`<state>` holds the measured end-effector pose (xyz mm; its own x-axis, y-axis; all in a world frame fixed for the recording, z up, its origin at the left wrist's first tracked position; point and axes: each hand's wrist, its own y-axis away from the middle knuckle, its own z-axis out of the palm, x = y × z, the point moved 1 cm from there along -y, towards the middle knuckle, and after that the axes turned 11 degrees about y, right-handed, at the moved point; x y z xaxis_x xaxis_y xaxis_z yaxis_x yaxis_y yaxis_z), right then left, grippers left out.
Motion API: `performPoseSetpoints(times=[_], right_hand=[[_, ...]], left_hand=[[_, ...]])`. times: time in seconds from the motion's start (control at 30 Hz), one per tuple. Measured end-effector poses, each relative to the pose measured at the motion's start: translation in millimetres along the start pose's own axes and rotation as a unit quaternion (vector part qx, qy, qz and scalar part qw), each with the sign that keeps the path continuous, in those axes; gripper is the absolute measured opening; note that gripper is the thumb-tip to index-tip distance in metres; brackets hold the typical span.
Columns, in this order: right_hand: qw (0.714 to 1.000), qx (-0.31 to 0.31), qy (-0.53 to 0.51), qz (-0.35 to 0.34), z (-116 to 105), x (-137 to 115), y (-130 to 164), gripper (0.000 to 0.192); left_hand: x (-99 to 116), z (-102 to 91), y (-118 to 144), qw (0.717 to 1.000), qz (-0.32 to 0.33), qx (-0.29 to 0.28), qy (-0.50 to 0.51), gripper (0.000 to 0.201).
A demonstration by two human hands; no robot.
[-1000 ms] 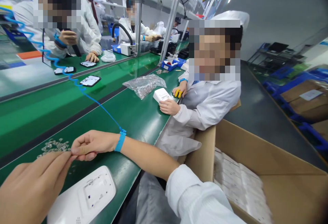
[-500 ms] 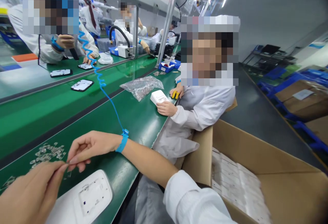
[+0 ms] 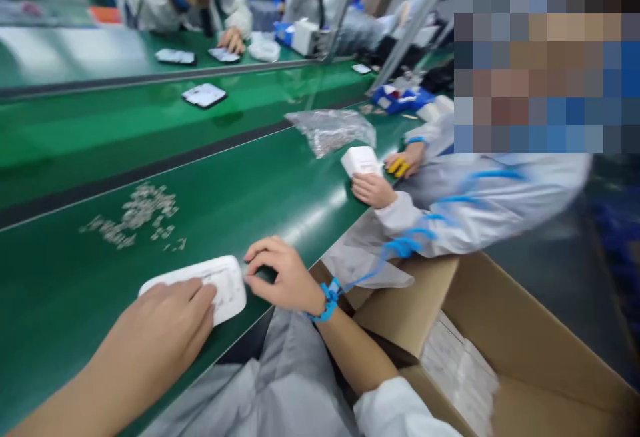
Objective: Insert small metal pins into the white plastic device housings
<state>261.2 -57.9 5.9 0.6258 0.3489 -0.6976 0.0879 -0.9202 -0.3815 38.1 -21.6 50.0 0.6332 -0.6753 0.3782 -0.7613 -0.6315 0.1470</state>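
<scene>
Glossy green bench [image 3: 250,190]: white oblong plastic casing [image 3: 229,290] lies left-to-right under draped left hand [image 3: 157,323]; right hand [image 3: 284,277] half-curled; grips unclear.

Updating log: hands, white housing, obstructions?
Left hand on white housing. Right hand beside its right end, fingers curled, grip unclear. Small parts beyond, not in the way.

Tons of green here — the bench [image 3: 235,207] is a deep green, and the belt [image 3: 115,137] behind it is a brighter one. The device [image 3: 234,283] is plain white, the little parts [image 3: 140,210] pale silver. Wristband [image 3: 327,301] and coiled cord [image 3: 404,246] are both bright blue, the lap clothing [image 3: 285,363] grey, sleeve [image 3: 395,410] white, carton [image 3: 535,317] cardboard brown — and the co-worker's finger covers [image 3: 399,168] are straight-up yellow.
</scene>
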Motion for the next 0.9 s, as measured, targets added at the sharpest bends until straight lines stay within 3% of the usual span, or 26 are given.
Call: performPoseSetpoints(times=[0.17,0.33,0.47,0.67,0.9], right_hand=[[1.0,-0.01,-0.012,-0.008,7.0,-5.3,-8.8,0.005],[0.999,-0.023,0.004,-0.043,15.7,-9.5,-24.3,0.005],[0.997,-0.054,0.014,-0.057,24.1,-8.8,-30.4,0.006],[0.997,-0.079,0.01,-0.006,29.0,-5.9,-35.7,0.007],[0.997,-0.076,0.001,0.003,26.1,-5.6,-33.6,0.008]], left_hand=[[9.8,-13.5,-5.4,0.998,-0.031,-0.06,-0.007,0.035],[10.5,-18.8,4.8,0.999,-0.027,-0.032,-0.007,0.038],[4.4,-23.3,7.3,0.996,-0.05,-0.003,-0.069,0.04],[0.1,-15.8,0.1,0.992,-0.04,-0.026,-0.117,0.039],[-6.2,-6.2,7.9,0.993,0.019,0.04,-0.113,0.041]])
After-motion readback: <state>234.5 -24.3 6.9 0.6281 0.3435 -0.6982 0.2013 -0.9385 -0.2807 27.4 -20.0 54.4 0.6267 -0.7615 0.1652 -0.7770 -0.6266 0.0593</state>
